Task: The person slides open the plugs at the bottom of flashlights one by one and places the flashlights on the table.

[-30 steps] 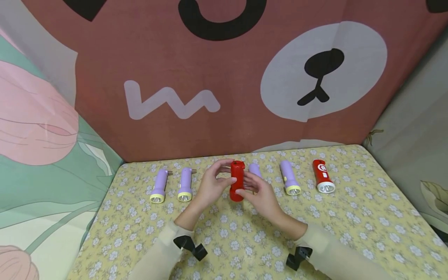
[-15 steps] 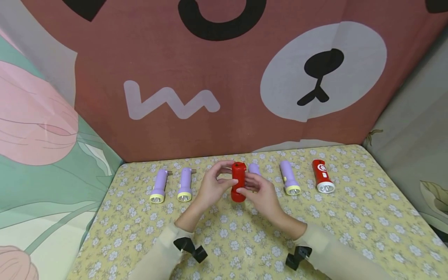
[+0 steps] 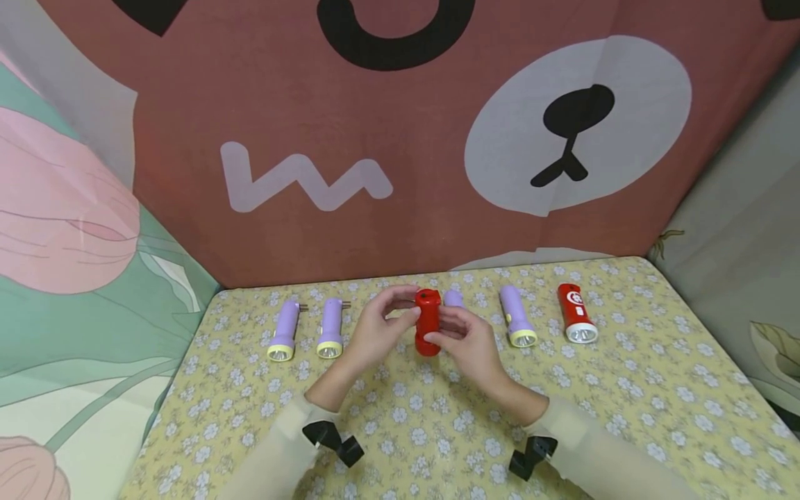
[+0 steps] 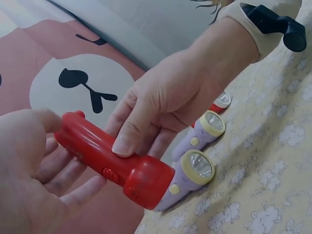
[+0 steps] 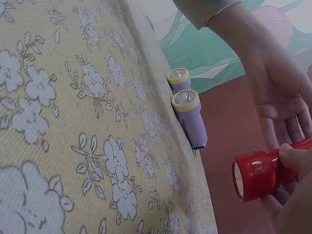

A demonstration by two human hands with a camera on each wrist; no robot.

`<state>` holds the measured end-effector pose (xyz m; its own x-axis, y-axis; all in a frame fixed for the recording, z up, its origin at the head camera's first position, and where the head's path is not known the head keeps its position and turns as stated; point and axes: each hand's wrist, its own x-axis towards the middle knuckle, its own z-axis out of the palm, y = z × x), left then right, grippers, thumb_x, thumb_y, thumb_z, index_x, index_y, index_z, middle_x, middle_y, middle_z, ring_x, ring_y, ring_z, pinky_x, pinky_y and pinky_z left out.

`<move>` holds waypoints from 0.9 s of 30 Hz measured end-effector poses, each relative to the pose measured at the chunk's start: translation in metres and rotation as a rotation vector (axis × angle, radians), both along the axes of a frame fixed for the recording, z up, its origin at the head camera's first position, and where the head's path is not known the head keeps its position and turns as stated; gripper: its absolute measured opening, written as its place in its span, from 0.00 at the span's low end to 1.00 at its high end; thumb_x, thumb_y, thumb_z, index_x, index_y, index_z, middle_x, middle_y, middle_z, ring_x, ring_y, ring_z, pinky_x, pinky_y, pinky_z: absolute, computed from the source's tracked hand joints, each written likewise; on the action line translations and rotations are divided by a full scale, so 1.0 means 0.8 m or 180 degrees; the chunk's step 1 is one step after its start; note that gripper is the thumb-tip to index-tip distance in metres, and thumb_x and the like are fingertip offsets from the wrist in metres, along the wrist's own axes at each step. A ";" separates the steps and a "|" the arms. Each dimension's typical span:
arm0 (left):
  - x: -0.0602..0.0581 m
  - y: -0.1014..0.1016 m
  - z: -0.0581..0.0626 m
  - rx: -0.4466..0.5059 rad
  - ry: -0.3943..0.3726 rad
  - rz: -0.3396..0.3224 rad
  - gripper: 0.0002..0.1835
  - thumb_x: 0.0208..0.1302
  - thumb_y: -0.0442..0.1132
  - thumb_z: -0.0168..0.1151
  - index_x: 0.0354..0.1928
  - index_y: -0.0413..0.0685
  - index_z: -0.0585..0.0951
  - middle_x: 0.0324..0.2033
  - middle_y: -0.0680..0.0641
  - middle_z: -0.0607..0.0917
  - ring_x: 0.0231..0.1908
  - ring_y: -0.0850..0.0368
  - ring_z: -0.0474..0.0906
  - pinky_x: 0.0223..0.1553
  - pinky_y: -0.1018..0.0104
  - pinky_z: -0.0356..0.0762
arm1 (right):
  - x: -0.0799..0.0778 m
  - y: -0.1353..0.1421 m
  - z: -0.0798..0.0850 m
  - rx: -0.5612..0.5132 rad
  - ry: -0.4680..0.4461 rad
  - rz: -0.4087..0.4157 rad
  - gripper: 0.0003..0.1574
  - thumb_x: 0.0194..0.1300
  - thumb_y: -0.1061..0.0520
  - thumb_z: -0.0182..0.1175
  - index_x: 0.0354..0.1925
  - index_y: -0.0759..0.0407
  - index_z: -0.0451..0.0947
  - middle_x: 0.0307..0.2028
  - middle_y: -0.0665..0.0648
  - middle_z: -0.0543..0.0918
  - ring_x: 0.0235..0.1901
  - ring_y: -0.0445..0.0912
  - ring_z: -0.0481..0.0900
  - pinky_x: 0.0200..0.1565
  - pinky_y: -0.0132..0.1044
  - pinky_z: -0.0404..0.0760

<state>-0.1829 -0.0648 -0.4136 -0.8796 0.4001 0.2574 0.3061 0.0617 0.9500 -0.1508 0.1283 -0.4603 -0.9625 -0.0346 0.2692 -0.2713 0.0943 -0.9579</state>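
A red flashlight point(image 3: 428, 326) is held upright above the table, its lens head at the lower end. My left hand point(image 3: 375, 337) holds it near the tail; in the left wrist view the thumb touches the tail end and the fingers lie behind the body. My right hand point(image 3: 471, 347) grips the body from the other side, its thumb point(image 4: 126, 142) pressed along it just above the head. A purple flashlight point(image 3: 454, 298) with a yellow rim point(image 4: 207, 168) lies behind the right hand and is partly hidden by it.
Two purple flashlights point(image 3: 287, 326) lie left of the hands, metal prongs out at their tails. To the right are another purple flashlight point(image 3: 515, 312) and a red one with a white rim point(image 3: 573, 309). A bear-print cloth point(image 3: 375, 243) stands behind the flowered tablecloth point(image 3: 425, 430).
The red flashlight has shifted slightly right in both hands. My left thumb has moved up along it, toward the tail. The flashlights on the table have stayed put.
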 end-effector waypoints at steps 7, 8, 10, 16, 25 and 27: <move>0.002 0.004 0.012 0.0108 -0.0368 0.0074 0.16 0.77 0.35 0.57 0.62 0.38 0.79 0.56 0.41 0.82 0.54 0.47 0.81 0.52 0.45 0.83 | 0.001 0.000 0.001 -0.0057 0.0091 -0.0053 0.24 0.58 0.65 0.74 0.54 0.65 0.82 0.49 0.64 0.87 0.48 0.54 0.87 0.49 0.36 0.86; 0.003 0.005 0.014 0.0111 -0.0423 0.0095 0.16 0.77 0.36 0.57 0.61 0.39 0.80 0.55 0.41 0.82 0.54 0.47 0.82 0.52 0.47 0.84 | 0.001 -0.001 0.002 -0.0063 0.0106 -0.0060 0.24 0.58 0.65 0.74 0.54 0.65 0.82 0.49 0.64 0.87 0.49 0.54 0.87 0.49 0.37 0.86; 0.005 0.007 0.019 0.0126 -0.0532 0.0146 0.15 0.77 0.38 0.58 0.60 0.40 0.81 0.54 0.42 0.83 0.53 0.48 0.82 0.51 0.50 0.84 | 0.002 -0.001 0.001 -0.0075 0.0119 -0.0083 0.23 0.58 0.65 0.75 0.52 0.65 0.83 0.49 0.63 0.87 0.48 0.53 0.87 0.49 0.37 0.86; 0.010 0.014 0.028 0.0153 -0.0734 0.0316 0.15 0.76 0.39 0.60 0.57 0.39 0.82 0.52 0.41 0.84 0.51 0.49 0.83 0.50 0.55 0.85 | 0.003 -0.003 0.000 -0.0034 0.0257 -0.0177 0.22 0.56 0.65 0.76 0.50 0.63 0.85 0.47 0.60 0.88 0.47 0.50 0.87 0.47 0.37 0.86; 0.013 0.017 0.032 0.0235 -0.0872 0.0433 0.12 0.75 0.36 0.60 0.52 0.36 0.82 0.49 0.40 0.84 0.49 0.50 0.82 0.49 0.54 0.86 | 0.006 -0.008 -0.002 0.0045 0.0395 -0.0254 0.21 0.56 0.66 0.76 0.49 0.64 0.86 0.46 0.61 0.88 0.44 0.54 0.88 0.44 0.36 0.87; 0.013 0.017 0.032 0.0216 -0.0893 0.0451 0.11 0.75 0.36 0.60 0.51 0.36 0.82 0.48 0.40 0.84 0.48 0.50 0.83 0.49 0.54 0.86 | 0.006 -0.008 -0.003 0.0055 0.0414 -0.0264 0.21 0.56 0.66 0.76 0.49 0.64 0.86 0.46 0.62 0.88 0.44 0.55 0.88 0.44 0.37 0.87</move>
